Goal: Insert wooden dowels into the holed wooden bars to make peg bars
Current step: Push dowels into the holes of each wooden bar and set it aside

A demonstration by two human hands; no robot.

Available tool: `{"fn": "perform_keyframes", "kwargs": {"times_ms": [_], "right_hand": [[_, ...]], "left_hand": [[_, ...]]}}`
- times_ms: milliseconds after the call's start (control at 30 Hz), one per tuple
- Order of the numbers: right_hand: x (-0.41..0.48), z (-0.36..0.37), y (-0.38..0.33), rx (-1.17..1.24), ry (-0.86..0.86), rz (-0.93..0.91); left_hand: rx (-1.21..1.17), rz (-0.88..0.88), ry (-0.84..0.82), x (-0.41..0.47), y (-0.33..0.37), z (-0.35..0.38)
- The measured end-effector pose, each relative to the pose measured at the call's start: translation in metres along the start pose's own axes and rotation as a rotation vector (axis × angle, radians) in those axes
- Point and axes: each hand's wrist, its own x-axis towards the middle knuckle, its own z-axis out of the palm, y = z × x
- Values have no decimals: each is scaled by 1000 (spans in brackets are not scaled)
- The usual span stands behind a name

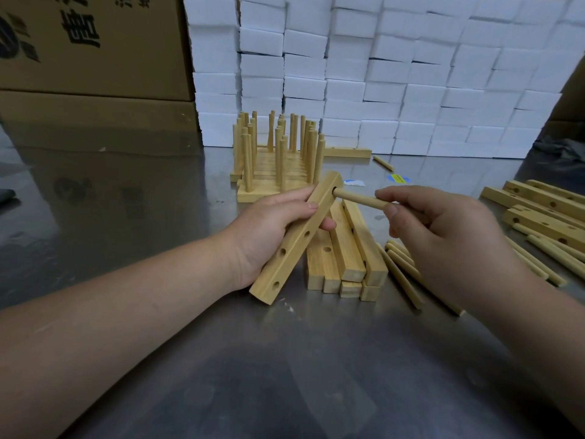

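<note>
We face a dull steel table [126, 201]; stacked white blocks [380, 74] wall its far edge, cardboard boxes [95, 58] its far-left corner.

Soft, even overhead light — the brushed steel table [126, 191] throws back dull glare and hazy reflections. Shadows stay faint. Wide-angle bending curves the edges — near forearms look slightly soft.

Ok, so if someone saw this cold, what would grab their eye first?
In the centre, the left hand grips a tilted holed wooden bar, while the right hand pinches a dowel with its tip at the bar's far end hole. Behind them stands a cluster of finished peg bars, backed by a wall of stacked white blocks.
</note>
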Motion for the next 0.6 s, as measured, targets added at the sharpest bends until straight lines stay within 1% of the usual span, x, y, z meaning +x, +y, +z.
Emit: {"fn": "perform_keyframes", "kwargs": {"times_ms": [200,300,367,600], "right_hand": [[-2,-1,-4,35,-5,-44],[-2,-1,-4,29,-16,-33],[-2,-1,-4,14,-46,-13],[2,-4,0,-26,-118,72]], "left_hand": [[-20,11,-28,-2,2,0],[-99,9,-47,-3,3,1],[-106,9,-45,-4,4,1],[33,30,-65,-5,3,2]]}}
